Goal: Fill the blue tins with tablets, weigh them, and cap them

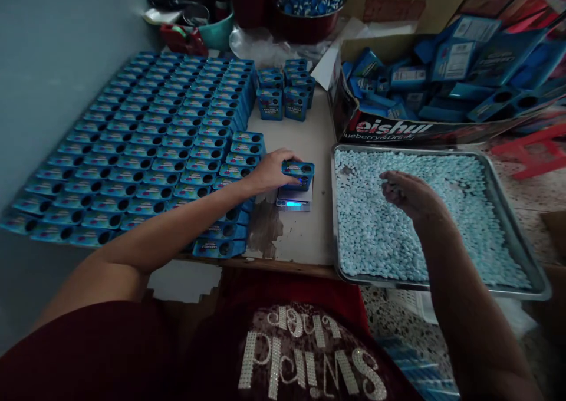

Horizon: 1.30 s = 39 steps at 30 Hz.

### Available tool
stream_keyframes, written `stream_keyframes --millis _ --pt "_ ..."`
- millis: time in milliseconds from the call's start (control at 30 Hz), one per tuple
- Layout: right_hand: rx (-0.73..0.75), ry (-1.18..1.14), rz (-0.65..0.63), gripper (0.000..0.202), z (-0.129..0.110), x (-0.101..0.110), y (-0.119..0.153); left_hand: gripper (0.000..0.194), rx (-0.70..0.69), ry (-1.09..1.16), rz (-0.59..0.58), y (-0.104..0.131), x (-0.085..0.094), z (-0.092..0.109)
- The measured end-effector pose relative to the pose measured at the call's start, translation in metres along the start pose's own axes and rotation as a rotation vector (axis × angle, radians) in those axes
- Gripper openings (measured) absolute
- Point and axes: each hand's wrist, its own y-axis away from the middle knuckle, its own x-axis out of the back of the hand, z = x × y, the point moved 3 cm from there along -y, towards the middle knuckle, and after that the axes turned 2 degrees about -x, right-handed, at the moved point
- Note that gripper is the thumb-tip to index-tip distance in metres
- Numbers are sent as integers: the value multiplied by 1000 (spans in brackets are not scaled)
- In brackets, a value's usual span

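Note:
My left hand grips a small blue candy box with a round dark hole in its top. The box is at a small digital scale whose display glows blue; whether it rests on the scale or is held just over it I cannot tell. My right hand is over a metal tray spread with pale blue candies. Its fingers are curled around some of these candies.
Rows of blue boxes cover the table's left side. Several more boxes stand behind the scale. A carton full of blue boxes is at the back right. A dark red bowl holds blue-and-white pieces, beside a teal basin.

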Motion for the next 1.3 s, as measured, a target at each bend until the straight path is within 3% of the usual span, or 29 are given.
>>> stream_keyframes --millis 67,167,300,433,567,700,900,1000,1133,1300 --pt "-43 50 16 53 1 9 4 57 -36 -29 -26 2 5 5" --pt "-14 306 34 54 -1 23 7 76 -42 -35 -20 11 22 12" --pt "27 559 69 35 -12 31 8 61 34 -26 30 27 58 23" --pt "0 239 158 16 -32 21 3 45 61 -49 63 37 91 37" --pt "-170 -215 92 12 -46 -7 0 39 23 -59 121 36 106 45" --pt "-172 -440 61 29 -62 -44 9 36 -44 -37 146 32 100 44" --pt "-113 -452 -57 39 -91 -97 17 33 -36 -38 62 25 80 41" --pt "-201 -387 -144 39 -100 -117 10 40 -10 -32 19 20 71 39" --pt "-299 -321 -184 38 -103 -128 -4 55 26 -32 -56 18 62 31" --pt "-241 -319 -205 37 -101 -115 -11 65 24 -78 -54 19 49 18"
